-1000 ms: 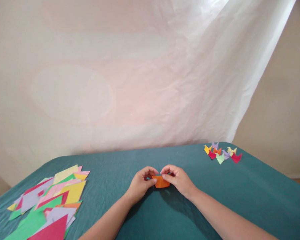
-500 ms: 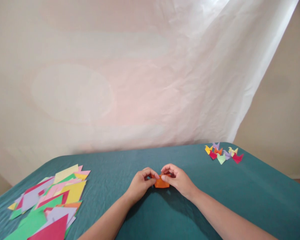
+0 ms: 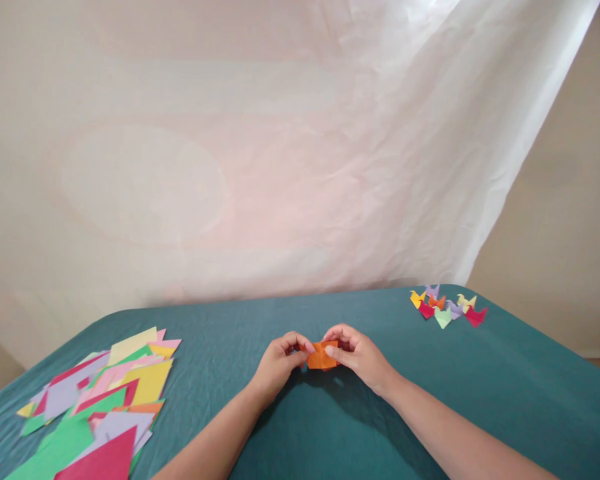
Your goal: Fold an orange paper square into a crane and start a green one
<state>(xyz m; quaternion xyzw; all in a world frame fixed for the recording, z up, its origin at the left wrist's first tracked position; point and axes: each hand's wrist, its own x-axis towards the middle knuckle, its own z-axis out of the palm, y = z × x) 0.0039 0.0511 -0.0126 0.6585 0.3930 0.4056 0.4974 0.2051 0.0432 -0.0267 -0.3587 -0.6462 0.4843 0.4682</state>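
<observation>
A small folded orange paper (image 3: pixel 320 357) is held between both hands, just over the cloth near the middle of the table. My left hand (image 3: pixel 279 363) pinches its left end between thumb and fingers. At the right end, my right hand (image 3: pixel 357 357) grips it with the thumb on the near face and the fingers behind. Crease lines show on the face toward me. The back of the paper and the fingertips behind it are hidden.
Loose sheets of coloured paper (image 3: pixel 105 400) lie in an overlapping spread at the left. Several small folded paper birds (image 3: pixel 443 316) stand grouped at the far right. A dark green cloth (image 3: pixel 220 333) covers the table, and a pale sheet (image 3: pixel 280 167) hangs behind it.
Both hands have risen slightly with the orange paper. More of its creased face shows between them, and it appears turned a little. Both hands keep their hold.
</observation>
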